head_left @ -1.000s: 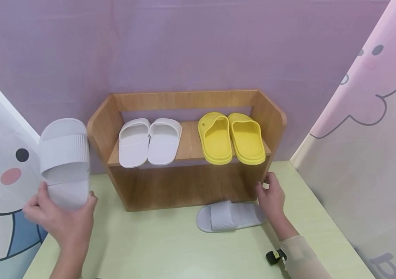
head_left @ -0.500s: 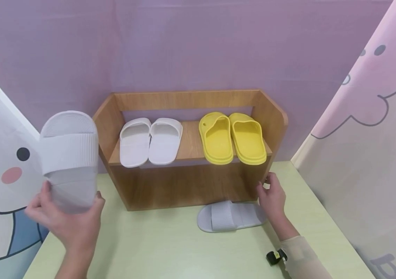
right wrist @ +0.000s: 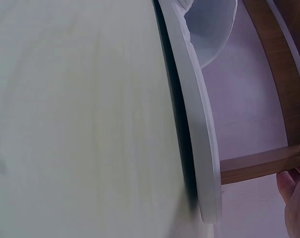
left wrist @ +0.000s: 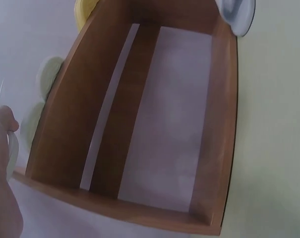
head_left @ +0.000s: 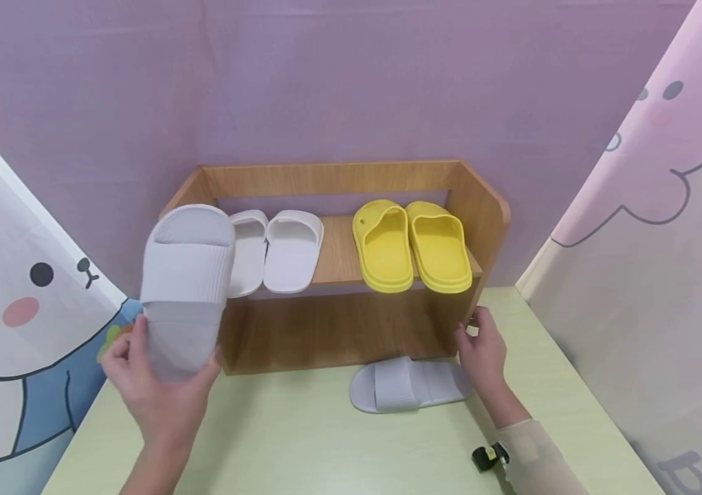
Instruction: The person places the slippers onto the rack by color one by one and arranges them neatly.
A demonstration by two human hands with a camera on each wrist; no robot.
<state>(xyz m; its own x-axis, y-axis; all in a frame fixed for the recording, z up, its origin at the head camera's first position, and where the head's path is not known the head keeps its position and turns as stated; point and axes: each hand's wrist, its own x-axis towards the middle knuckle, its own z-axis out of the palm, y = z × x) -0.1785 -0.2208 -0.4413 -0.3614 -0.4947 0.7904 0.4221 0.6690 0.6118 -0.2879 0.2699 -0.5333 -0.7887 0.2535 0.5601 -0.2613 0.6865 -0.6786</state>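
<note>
My left hand (head_left: 165, 399) grips the heel end of a light grey slipper (head_left: 186, 275), held up with its toe pointing away. The slipper hangs in front of the left end of a wooden shoe rack (head_left: 326, 330) and covers part of a white slipper. With thumb and fingers, my right hand (head_left: 483, 350) pinches the front edge of the rack's right side panel; the right wrist view also catches this hand (right wrist: 296, 198) at the panel. A second grey slipper (head_left: 409, 385) lies sideways on the table before the rack, close to my right hand.
On the rack's upper shelf sit a pair of white slippers (head_left: 291, 254) at the left and a pair of yellow clogs (head_left: 440, 251) at the right. The rack stands on a pale green table (head_left: 301, 440). A purple cloth backdrop (head_left: 338, 82) rises behind it, with printed cloth at both sides.
My left hand has carried the grey slipper to the right, from beside the rack to in front of its left end. My right hand has stayed at the side panel.
</note>
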